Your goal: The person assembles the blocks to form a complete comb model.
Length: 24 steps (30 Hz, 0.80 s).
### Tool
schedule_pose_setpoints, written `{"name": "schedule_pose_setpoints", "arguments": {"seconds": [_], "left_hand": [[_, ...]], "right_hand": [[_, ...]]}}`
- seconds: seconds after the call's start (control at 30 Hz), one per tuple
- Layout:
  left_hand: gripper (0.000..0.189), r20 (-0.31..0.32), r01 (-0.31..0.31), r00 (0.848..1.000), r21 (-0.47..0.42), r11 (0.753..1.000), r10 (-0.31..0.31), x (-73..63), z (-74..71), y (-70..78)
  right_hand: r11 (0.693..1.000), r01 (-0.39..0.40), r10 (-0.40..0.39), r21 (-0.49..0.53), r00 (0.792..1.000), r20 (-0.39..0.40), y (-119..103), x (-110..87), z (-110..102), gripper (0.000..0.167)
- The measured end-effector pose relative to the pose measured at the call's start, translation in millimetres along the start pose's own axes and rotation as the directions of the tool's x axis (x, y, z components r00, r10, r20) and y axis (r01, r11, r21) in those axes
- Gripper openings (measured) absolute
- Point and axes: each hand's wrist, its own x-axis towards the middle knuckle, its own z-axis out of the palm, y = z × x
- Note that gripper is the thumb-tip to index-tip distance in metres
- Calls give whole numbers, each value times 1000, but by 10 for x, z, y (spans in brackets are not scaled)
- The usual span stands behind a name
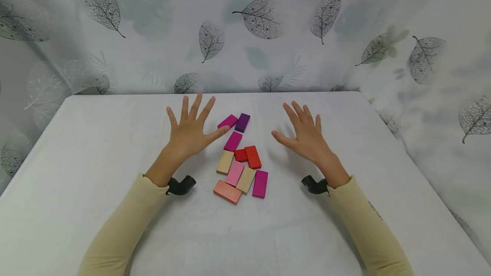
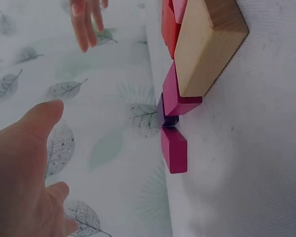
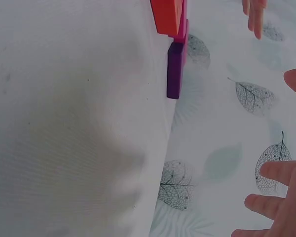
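Both hands hover over the white table with fingers spread and nothing in them. My left hand point(image 1: 188, 137) is left of a cluster of flat wooden blocks, its thumb overlapping a magenta block point(image 1: 228, 120) in the head view. On the cluster's other side is my right hand point(image 1: 307, 140), apart from the blocks. A purple block point(image 1: 242, 122) lies at the far end. Nearer are another magenta block point(image 1: 232, 141), a tan block point(image 1: 225, 162), a red block point(image 1: 253, 157) and a pink block point(image 1: 235, 173). An orange block point(image 1: 227, 191) lies nearest, with a further magenta block point(image 1: 260, 184) at right.
The white table point(image 1: 99, 148) has its far edge just beyond the fingertips. A leaf-patterned curtain point(image 1: 238, 63) hangs behind it and along the sides. Each wrist carries a black camera mount, one at the left wrist point(image 1: 182, 185), one at the right wrist point(image 1: 315, 185).
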Motion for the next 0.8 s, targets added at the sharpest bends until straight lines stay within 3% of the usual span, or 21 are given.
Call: {"name": "schedule_pose_setpoints", "arguments": {"seconds": [0.33,0.57,0.8], "left_hand": [[89,17,-35,999,-12,999,36,-3,57,18],[87,8,-136,991,-34,990,137,-5,119,39],[81,-14,-247,969,-22,969,247,-3,183,42]], "right_hand": [[999,32,-33,5,999,7,-17,-13,50,86],[998,63,-63,9,998,13,-60,4,98,86],[991,126,-124,51,992,-37,-95,4,130,80]]}}
